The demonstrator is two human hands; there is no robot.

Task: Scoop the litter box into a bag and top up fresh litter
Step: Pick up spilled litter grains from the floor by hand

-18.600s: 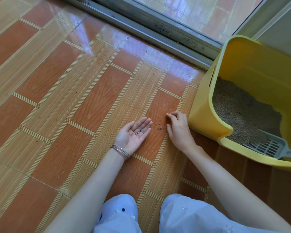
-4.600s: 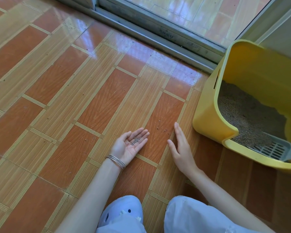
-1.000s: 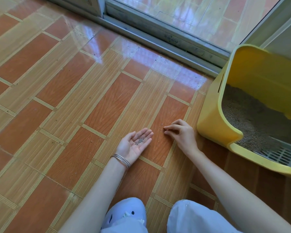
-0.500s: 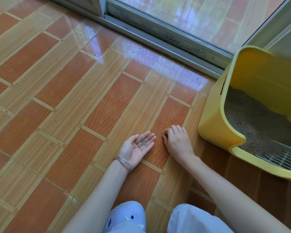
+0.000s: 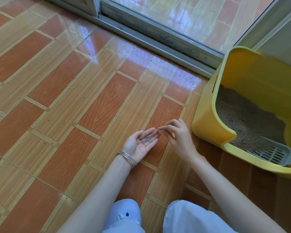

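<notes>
Your left grip [image 5: 139, 145] lies palm up just above the glossy orange-and-tan tiled floor [image 5: 57, 98], fingers straight and relaxed, wide open. A small cluster of grey litter pellets [image 5: 147, 140] rests in the hollow of the palm, carried loose rather than clasped. Thin silver bangles [image 5: 127, 158] circle that wrist.

Your right grip [image 5: 178, 137] hangs beside it, knuckles up and fingers curled. Its forefinger and thumb are drawn together into a narrow pinch, right at the fingertips of the open palm. Whether a pellet sits in that pinch is too small to tell. The other fingers are bent loosely and touch nothing. A speck or two lies on the tile under the two grips.

The yellow plastic litter box [image 5: 208, 118] stands on the floor just to your right, near the right grip but apart from it. Its high back wall is towards the grey metal sliding-door track [image 5: 158, 42] and its low front lip is towards you. Grey-brown granular litter [image 5: 245, 118] covers its bottom. A grey slotted plastic scoop [image 5: 272, 153] lies inside on the litter at the near edge, with its handle running out of view to the right.

At the bottom edge, a pale blue slipper [image 5: 124, 212] and a knee in pale trousers [image 5: 188, 216] show between your forearms.
</notes>
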